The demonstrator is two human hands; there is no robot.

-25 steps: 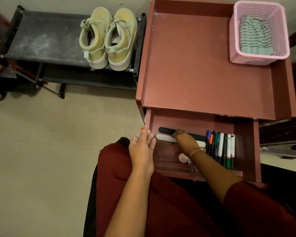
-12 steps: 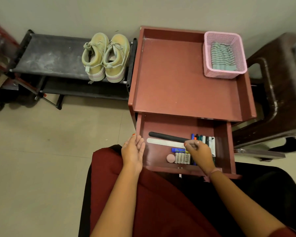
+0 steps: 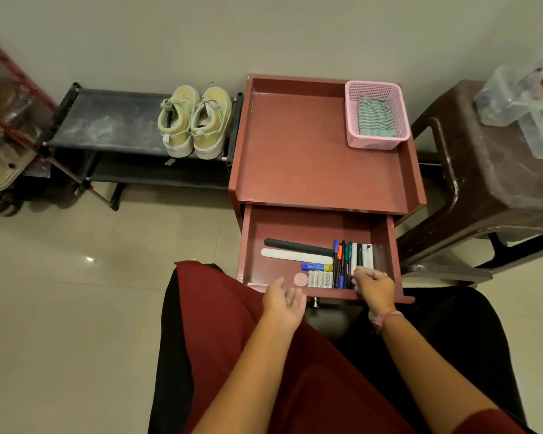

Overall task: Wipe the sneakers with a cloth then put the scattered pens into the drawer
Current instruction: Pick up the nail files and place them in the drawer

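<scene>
Two steps look nearly done: the sneakers (image 3: 195, 122) sit paired on the rack (image 3: 107, 123), the cloth (image 3: 375, 119) lies in the basket (image 3: 377, 140), and the pens (image 3: 353, 261) lie side by side in the open drawer (image 3: 254, 245). Right hand (image 3: 375, 286) rests on their near ends, fingers bent; whether they pinch one I cannot tell. Left hand (image 3: 284, 300) hovers released near the drawer front. Whether the sneakers are clean is hard to judge.

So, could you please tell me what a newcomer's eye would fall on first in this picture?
Most likely the open drawer of the reddish cabinet, with a row of pens at its right side, where the right hand touches their near ends while the left hand lies open at the front edge. Next, the pale sneakers on the dark rack to the left, and the pink basket holding a striped cloth on the cabinet top.
</scene>
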